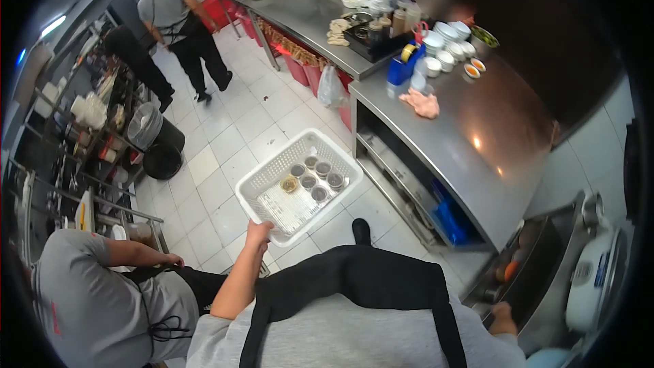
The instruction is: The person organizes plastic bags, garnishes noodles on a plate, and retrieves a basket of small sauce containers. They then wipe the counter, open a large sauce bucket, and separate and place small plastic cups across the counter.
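Note:
My left hand [259, 233] is closed on the near-left rim of a white plastic basket [255, 194], which it holds out in front of me above the floor. Inside the basket stand several small cups with dark contents [308, 181] and one cup with yellowish contents [289, 184]. Down at my right side, beside the dark metal unit, is my right hand [502, 311]; its fingers are too small and unclear to read.
A steel counter [477, 123] on the right bears white bowls, a blue tape dispenser [407, 61] and a pink cloth [420, 103]. One person [116, 293] is close on my left; two more walk farther back. A bin [160, 133] stands by the left shelves.

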The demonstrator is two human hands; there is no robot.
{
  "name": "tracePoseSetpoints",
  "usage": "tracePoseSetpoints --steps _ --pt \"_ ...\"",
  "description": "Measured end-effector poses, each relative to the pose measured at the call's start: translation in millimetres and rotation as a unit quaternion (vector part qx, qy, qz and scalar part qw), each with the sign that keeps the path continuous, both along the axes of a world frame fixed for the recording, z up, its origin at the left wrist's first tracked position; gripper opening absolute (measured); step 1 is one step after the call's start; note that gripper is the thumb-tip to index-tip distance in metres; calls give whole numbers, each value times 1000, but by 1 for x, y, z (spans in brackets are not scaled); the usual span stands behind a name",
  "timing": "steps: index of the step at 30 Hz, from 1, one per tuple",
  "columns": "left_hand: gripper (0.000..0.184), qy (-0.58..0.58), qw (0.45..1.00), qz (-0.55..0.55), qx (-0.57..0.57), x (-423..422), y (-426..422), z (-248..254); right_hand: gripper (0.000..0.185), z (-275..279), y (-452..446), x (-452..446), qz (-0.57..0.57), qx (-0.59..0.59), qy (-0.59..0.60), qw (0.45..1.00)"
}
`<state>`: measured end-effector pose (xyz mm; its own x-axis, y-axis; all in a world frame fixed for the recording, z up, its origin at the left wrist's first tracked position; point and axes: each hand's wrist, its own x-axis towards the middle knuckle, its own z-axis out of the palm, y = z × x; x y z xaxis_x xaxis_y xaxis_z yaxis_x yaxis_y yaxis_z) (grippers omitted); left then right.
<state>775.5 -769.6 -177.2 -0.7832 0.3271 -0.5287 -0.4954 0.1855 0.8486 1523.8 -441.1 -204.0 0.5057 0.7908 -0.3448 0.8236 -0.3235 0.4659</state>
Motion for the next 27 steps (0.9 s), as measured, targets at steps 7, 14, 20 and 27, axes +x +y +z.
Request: tracePoseSetpoints --steps 7,14,20,27 --pt "56 -17 998 47 32 -93 71 16 51 -140 100 -286 253 -182 426 849" --pt "55 -21 991 126 35 -178 121 44 41 -54 169 -705 516 -255 503 645" --pt "57 41 987 152 17 -298 107 -16 41 -44 196 -913 515 -250 569 590" --pt "57 60 982 147 -100 -459 91 -31 44 -66 203 -1060 477 -357 553 582"
